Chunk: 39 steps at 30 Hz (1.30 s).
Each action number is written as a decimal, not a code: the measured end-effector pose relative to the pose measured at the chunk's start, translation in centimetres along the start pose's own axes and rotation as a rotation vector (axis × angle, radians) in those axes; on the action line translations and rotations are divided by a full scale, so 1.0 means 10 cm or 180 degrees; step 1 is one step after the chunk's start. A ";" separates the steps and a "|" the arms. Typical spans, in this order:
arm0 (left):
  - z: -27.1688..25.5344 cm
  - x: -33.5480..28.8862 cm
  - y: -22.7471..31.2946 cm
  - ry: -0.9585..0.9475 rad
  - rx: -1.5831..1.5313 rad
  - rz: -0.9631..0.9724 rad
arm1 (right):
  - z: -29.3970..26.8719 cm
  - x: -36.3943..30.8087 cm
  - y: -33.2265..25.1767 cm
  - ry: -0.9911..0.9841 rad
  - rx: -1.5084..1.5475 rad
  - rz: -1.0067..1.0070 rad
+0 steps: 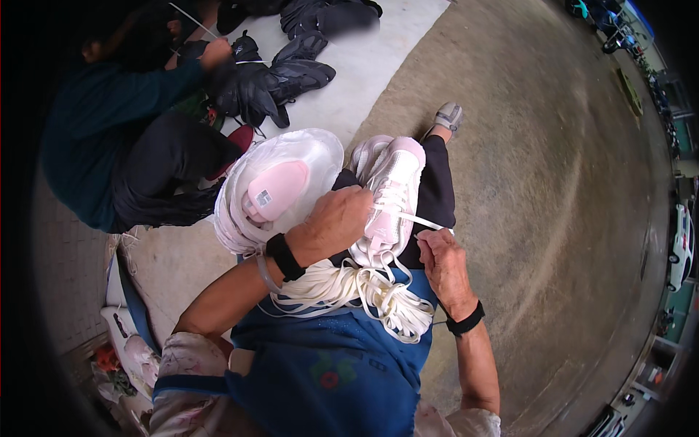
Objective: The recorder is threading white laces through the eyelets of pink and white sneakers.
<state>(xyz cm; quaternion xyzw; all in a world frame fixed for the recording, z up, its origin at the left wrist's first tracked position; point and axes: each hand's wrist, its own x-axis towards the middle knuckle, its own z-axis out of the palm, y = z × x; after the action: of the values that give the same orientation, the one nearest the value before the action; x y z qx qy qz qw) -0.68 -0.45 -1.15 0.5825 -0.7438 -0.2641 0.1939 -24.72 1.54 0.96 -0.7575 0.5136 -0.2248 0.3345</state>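
Note:
A white and pink sneaker (397,175) rests on my lap, its toe pointing away from me. White lacing crosses its upper, and a second shoe (364,154) shows partly behind it on the left. My left hand (341,222) is closed at the sneaker's left side; its fingertips are mostly hidden, so what they grip does not show. From the sneaker a white shoelace (415,218) runs taut to the right, pinched in my right hand (445,266). A thick bundle of loose white shoelaces (393,309) lies across my blue apron (320,364).
Left of the sneaker, a translucent white bag (324,149) holds pink-soled shoe parts (277,191). At the upper left a co-worker in a dark green sleeve (145,91) handles a lace beside several black shoes (280,84) on a pale sheet (393,36). Concrete floor (553,182) stretches to the right.

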 end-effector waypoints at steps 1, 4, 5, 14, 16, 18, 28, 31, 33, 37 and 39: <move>0.00 0.01 -0.01 -0.0002 0.0003 -0.0002 | -0.01 0.02 0.01 -0.0074 -0.0042 0.0064; -0.10 0.04 0.08 -0.0120 -0.0561 -0.0364 | 0.01 0.08 0.00 0.0094 0.0408 0.0132; -0.17 0.03 0.14 -0.0230 -0.1070 -0.0887 | 0.01 0.10 -0.03 0.0096 0.0413 0.0130; -0.31 -0.13 0.33 0.0709 0.0456 0.0450 | 0.11 0.27 -0.06 0.0221 0.0775 0.0375; -0.30 -0.18 0.36 0.0521 0.0715 0.0409 | 0.13 0.28 -0.04 0.0241 0.0702 0.0283; -0.24 -0.20 0.41 0.0204 0.0488 0.0050 | 0.14 0.30 -0.04 0.0261 0.0633 0.0188; 0.01 -0.18 0.21 -0.0105 0.0182 -0.0392 | 0.10 0.43 -0.21 0.0008 0.0772 0.0780; 0.00 -0.16 0.19 -0.0123 0.0108 -0.0171 | 0.15 0.36 -0.21 0.0305 0.0309 0.0323; 0.02 -0.15 0.17 -0.0119 0.0195 -0.0215 | 0.19 0.29 -0.26 0.0585 -0.0188 -0.0208; 0.03 -0.16 0.18 0.0022 0.0166 -0.0049 | 0.31 0.19 -0.32 0.0351 -0.0868 -0.0027; 0.07 -0.16 0.15 0.0160 0.0117 0.0098 | 0.38 0.17 -0.25 0.0528 -0.0728 0.0176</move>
<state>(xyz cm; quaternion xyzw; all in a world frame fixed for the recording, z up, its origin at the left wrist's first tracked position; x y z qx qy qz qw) -1.84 1.54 -0.80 0.5809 -0.7524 -0.2326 0.2059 -19.94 1.59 0.22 -0.7550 0.5824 -0.2173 0.2085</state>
